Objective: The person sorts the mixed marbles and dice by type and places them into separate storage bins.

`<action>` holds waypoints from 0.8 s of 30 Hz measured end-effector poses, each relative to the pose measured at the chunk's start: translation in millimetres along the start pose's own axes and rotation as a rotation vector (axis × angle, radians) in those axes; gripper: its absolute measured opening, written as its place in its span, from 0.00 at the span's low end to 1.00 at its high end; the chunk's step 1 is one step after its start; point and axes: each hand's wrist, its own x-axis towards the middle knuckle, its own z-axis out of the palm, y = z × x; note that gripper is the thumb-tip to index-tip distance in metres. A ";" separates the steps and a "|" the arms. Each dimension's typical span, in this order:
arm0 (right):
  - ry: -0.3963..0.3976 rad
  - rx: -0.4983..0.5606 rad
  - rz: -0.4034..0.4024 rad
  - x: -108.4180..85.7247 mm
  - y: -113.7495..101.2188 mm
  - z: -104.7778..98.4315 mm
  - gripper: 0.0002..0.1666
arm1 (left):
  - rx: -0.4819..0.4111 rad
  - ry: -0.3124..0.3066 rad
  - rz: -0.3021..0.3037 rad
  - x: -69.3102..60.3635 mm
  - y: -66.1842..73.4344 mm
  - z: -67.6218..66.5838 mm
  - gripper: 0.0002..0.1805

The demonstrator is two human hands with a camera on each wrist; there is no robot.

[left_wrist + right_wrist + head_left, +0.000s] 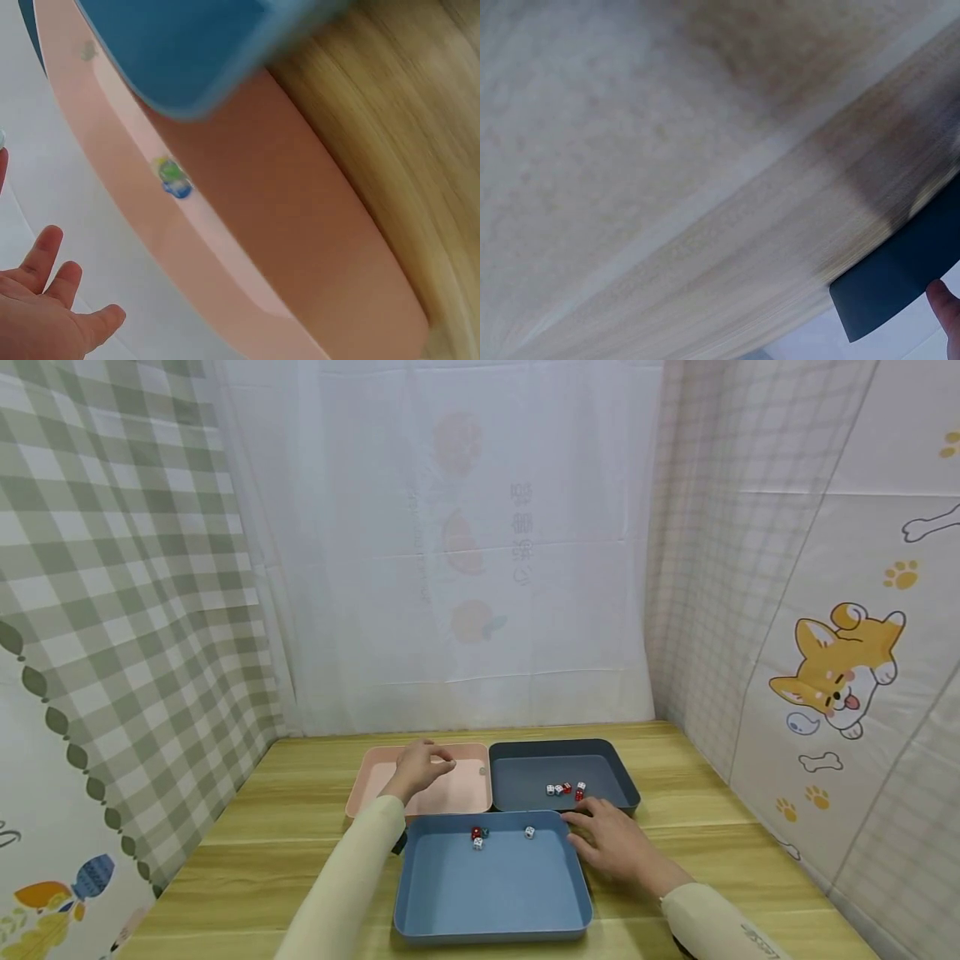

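My left hand (422, 770) is over the pink tray (468, 789), thumb and forefinger pinching a small pale thing (453, 763); the left wrist view catches its edge, the other fingers of the hand (56, 300) spread. In that view small green and blue pieces (174, 180) lie in the pink tray (300, 247). My right hand (618, 847) lies by the blue tray's (495, 893) upper right corner, fingers loosely bent, with nothing seen in its grip. The blue tray has red, dark and white dice (477, 842) and a separate white die (529, 832).
Behind the right hand, the dark tray (517, 768) holds several red and white dice (558, 790). It stands beside the pink tray, with the blue tray in front of both. Cloth curtains (465, 552) enclose the wooden table (247, 852) at back and sides.
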 end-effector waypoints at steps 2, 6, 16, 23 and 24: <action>0.011 -0.003 -0.006 -0.3 -0.5 -0.2 0.20 | 0.001 0.001 -0.015 -1.0 -4.9 -2.6 0.08; 0.023 -0.007 -0.013 -0.7 -1.2 -0.1 0.20 | -0.015 0.009 -0.041 -3.3 -15.8 -8.3 0.09; 0.015 -0.007 -0.016 1.3 -1.3 0.3 0.21 | -0.093 0.066 -0.078 -13.1 -44.0 -14.4 0.07; 0.025 -0.009 -0.019 1.5 -1.4 1.4 0.21 | -0.078 0.066 -0.102 -16.0 -50.1 -10.1 0.05; 0.027 -0.008 -0.020 1.5 -1.5 1.4 0.21 | -0.070 0.064 -0.109 -16.0 -50.1 -9.3 0.05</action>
